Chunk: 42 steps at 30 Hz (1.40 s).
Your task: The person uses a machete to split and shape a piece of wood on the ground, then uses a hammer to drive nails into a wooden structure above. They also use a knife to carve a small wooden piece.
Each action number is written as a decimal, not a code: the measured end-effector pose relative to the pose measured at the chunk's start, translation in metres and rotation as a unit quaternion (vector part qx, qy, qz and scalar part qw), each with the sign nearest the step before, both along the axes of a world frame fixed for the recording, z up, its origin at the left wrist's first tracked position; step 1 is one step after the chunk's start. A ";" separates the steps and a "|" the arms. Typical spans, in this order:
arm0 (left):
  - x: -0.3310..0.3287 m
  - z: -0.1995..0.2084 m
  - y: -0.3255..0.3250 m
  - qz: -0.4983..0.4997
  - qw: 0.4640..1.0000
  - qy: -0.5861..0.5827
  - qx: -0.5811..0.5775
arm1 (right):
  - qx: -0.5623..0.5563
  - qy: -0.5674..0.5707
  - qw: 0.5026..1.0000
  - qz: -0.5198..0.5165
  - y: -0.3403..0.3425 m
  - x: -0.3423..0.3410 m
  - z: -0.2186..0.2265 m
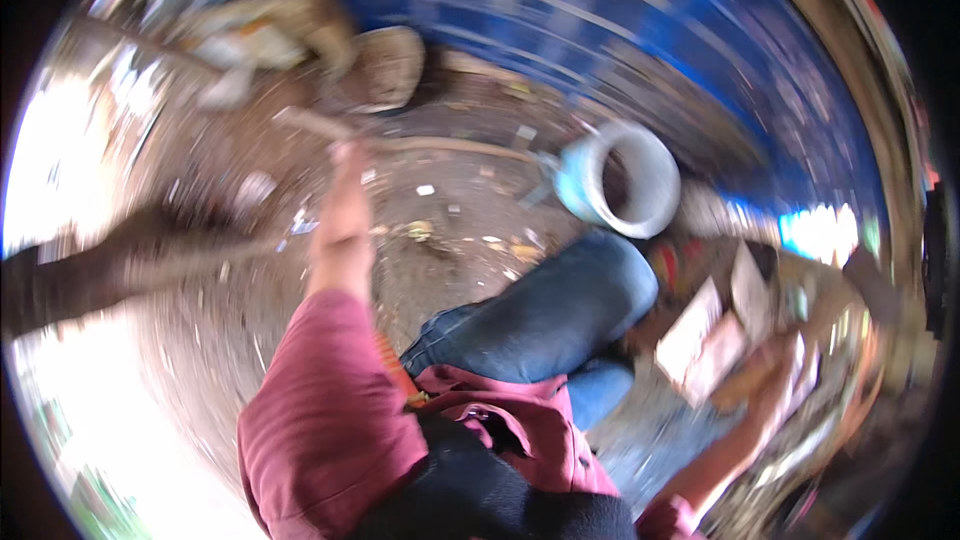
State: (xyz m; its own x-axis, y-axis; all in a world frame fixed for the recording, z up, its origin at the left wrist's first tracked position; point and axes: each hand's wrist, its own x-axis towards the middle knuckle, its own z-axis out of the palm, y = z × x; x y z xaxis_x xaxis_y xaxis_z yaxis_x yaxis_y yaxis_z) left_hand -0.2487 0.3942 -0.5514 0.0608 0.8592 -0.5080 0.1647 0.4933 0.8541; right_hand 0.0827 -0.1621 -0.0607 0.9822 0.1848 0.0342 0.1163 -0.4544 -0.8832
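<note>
Bucket (620, 180), pale blue; boxes (705, 340) beside right hand (785, 385).

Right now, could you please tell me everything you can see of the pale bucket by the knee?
The bucket is pale blue-white, round and looks like plastic, with a thick light rim. It lies tipped, its open mouth turned toward the camera, and the inside looks dark; motion blur hides any contents. It sits on brown littered dirt ground, just beyond the bent knee in blue jeans and in front of the blue sheeting. Neither hand touches it; whether the knee does is unclear.
</note>
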 end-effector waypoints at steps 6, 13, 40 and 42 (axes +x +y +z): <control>-0.047 -0.021 0.041 0.159 0.972 -0.070 -0.161 | -0.009 0.164 0.980 0.109 0.007 -0.012 -0.024; -0.037 0.187 -0.030 0.040 0.967 -0.247 0.056 | -0.018 0.159 0.986 0.050 -0.038 -0.010 -0.068; 0.210 0.536 -0.202 -0.102 0.821 -0.164 0.538 | -0.321 0.249 0.853 0.328 -0.037 -0.159 -0.341; 0.230 0.511 -0.209 -0.150 0.826 -0.222 0.496 | -0.350 0.302 0.845 0.270 -0.041 -0.154 -0.360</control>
